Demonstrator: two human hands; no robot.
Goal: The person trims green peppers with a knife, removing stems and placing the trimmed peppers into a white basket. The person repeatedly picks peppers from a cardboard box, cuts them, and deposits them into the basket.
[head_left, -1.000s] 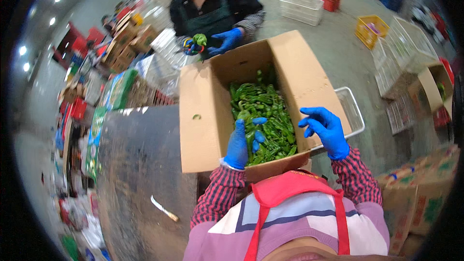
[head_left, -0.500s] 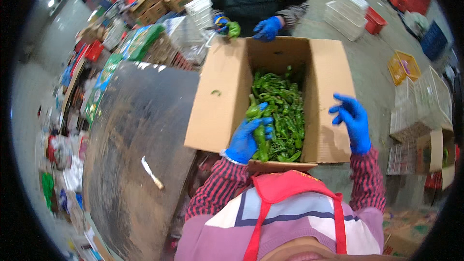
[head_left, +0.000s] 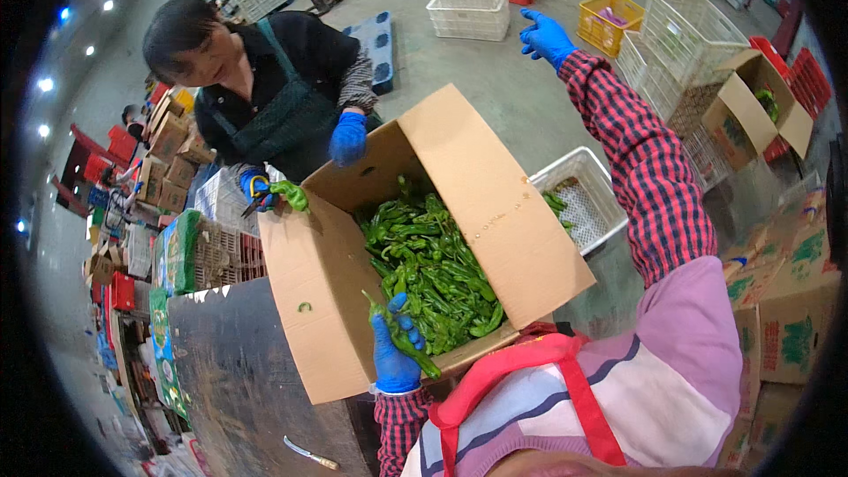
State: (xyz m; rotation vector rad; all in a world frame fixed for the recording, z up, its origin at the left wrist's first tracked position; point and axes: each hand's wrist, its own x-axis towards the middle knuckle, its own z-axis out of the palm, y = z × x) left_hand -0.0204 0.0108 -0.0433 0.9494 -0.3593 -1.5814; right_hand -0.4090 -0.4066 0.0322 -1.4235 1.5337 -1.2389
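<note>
My left hand (head_left: 395, 358), in a blue glove, is closed around a long green pepper (head_left: 424, 363) at the near left corner of an open cardboard box (head_left: 499, 203). A heap of green peppers (head_left: 433, 269) lies in the box. My right hand (head_left: 548, 39), also gloved in blue, is stretched far out past the box, fingers apart and partly bent, with nothing in it. Across the box, a co-worker's gloved hand holds yellow-handled scissors (head_left: 257, 188) and a green pepper (head_left: 291, 195); their other gloved hand (head_left: 348, 139) hovers by the box's far edge.
A knife (head_left: 309, 452) lies on the dark tabletop (head_left: 234, 362) at left. Right of the box sits a white basket (head_left: 609, 212) with some peppers. White crates (head_left: 473, 18), a yellow crate (head_left: 609, 22) and cardboard boxes (head_left: 799, 327) stand farther right.
The view has swung toward the right. My right hand has gone from beside the box's right flap to far out ahead, arm extended. My left hand still grips a pepper.
</note>
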